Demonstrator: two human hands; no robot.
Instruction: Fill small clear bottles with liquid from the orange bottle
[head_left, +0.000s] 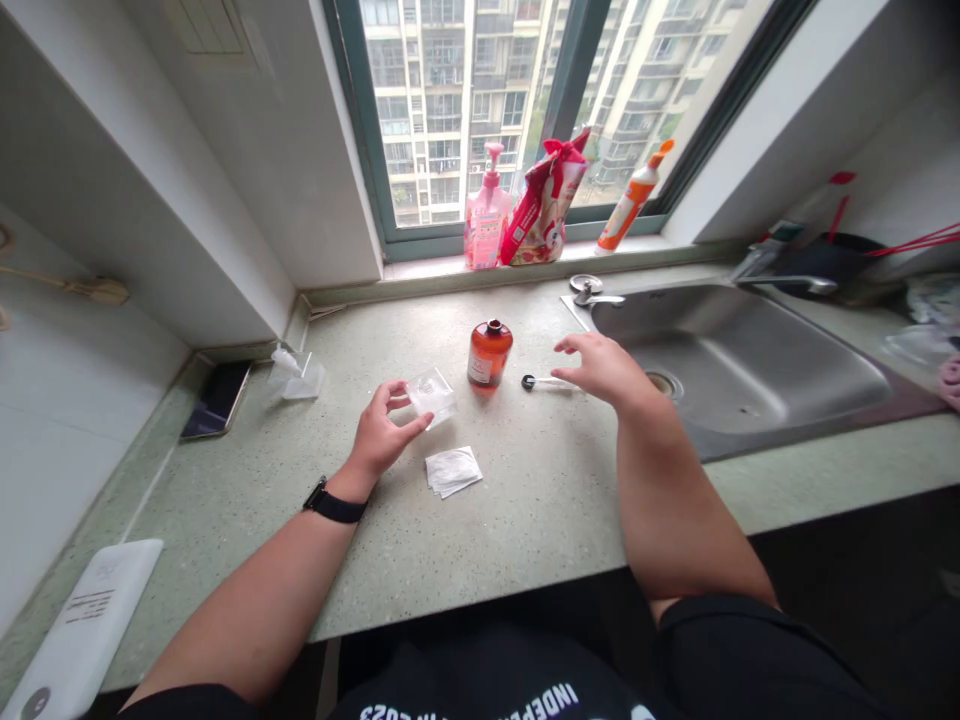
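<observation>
Folded wipes (453, 471) lie below left fingers (405, 400) pinching a clear packet (431, 396); right hand (604, 368) hovers spread, empty, over the dropper (546, 382), likely picking it up next.

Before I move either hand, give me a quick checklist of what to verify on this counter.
1. Left hand grips the clear packet: ok.
2. Right hand free, fingers spread: ok.
3. Dropper lies within reach of the right hand: ok.
4. Amber bottle upright, cap off: ok.
5. Liquid level in the bottle: cannot tell.
6. White wipes lying flat, clear of both hands: ok.
</observation>
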